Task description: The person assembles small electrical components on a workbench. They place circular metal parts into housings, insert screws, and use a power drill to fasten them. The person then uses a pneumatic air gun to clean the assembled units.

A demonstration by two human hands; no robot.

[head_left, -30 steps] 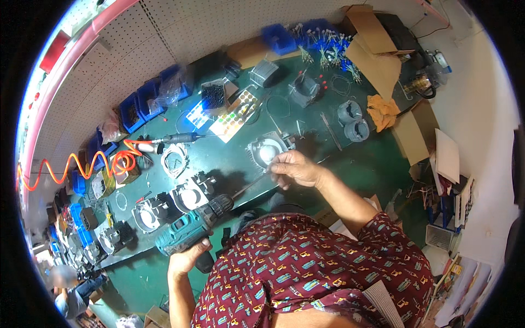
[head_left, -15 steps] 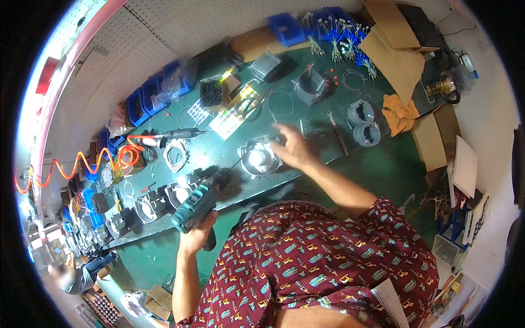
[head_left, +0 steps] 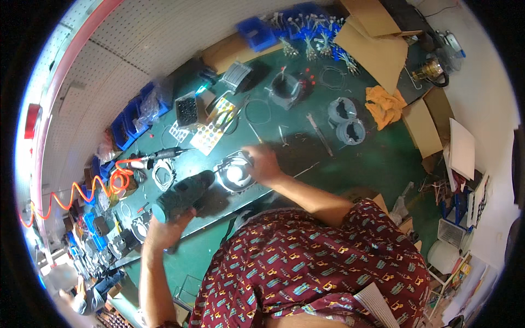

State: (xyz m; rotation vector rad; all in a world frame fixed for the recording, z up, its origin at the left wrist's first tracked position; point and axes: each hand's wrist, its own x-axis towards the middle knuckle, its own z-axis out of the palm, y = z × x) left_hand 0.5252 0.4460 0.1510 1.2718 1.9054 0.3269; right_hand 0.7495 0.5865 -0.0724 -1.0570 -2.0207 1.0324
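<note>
By the green workbench's (head_left: 303,150) near edge, a left hand (head_left: 170,228) wraps a power drill (head_left: 183,197), best kept square, as the right hand (head_left: 265,165) meets a metal housing (head_left: 234,174), its hold unclear.

A pale perforated wall (head_left: 147,46) rises behind the dark green tabletop (head_left: 298,117); a plain white wall (head_left: 486,98) stands at the right. The floor (head_left: 203,246) is green, and bright light glares beside a pink post (head_left: 37,169) at far left.
</note>
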